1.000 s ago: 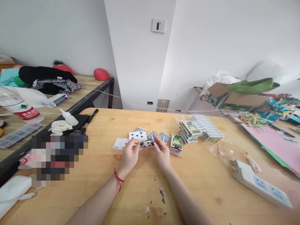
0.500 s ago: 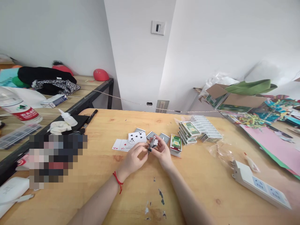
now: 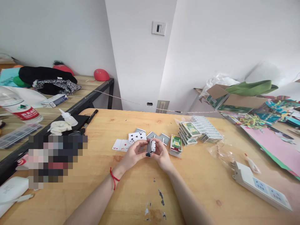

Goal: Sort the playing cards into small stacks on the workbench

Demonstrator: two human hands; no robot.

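Observation:
A folded playing card [image 3: 151, 145], grey-patterned back on one side and white face on the other, stands between my fingers. My left hand [image 3: 134, 153] pinches its left side, and my right hand [image 3: 161, 155] grips the right side. A small dark patch where my thumbs meet is too small to make out. Just beyond my left hand lie a five of spades [image 3: 137, 137], a three of diamonds [image 3: 125, 144] and a red ace [image 3: 116, 144], all face up. Grey-backed folded cards [image 3: 165, 139] rest behind my right hand. Beside it is a green card box [image 3: 175, 142].
Further right are several stacked card boxes [image 3: 191, 129] and a wrapped block of boxes [image 3: 208, 128]. A power strip [image 3: 260, 184] and a glue tube [image 3: 252, 163] lie at the right. To the left are a marker [image 3: 92, 115] and a squeeze bottle [image 3: 68, 118].
My hands have turned the folded card more upright, so its patterned back shows. My left hand has shifted slightly left and down; its fingers now press against the card's side.

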